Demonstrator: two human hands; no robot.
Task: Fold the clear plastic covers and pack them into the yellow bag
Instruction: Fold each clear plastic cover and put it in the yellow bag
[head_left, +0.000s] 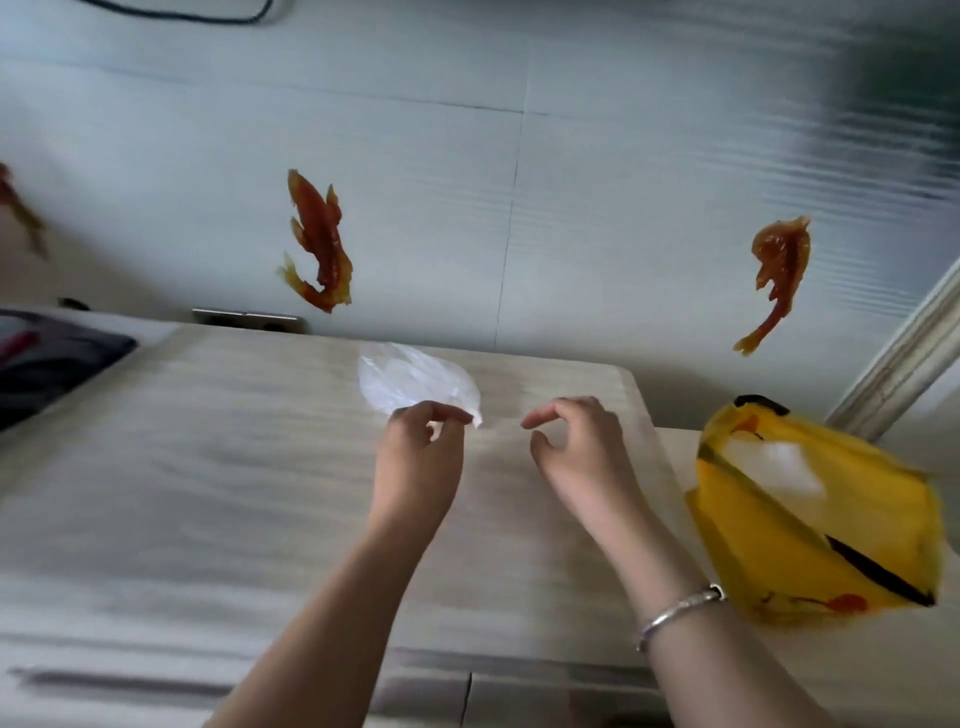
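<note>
Two hands reach out over the pale table (208, 467). Nearest, on the right wrist, sits a silver bracelet (680, 613). The right hand (576, 441) holds nothing — its fingers are curled a little and apart. The left hand (421, 452) pinches the near edge of a clear plastic cover (410, 384) between thumb and fingers. The cover lies on the table just past that hand, long way running left to right, its pointy end toward the right hand. Folding looks just begun; next the right hand likely needs to catch that end. The yellow bag (810, 525) waits on the right, mouth open, something white inside.
</note>
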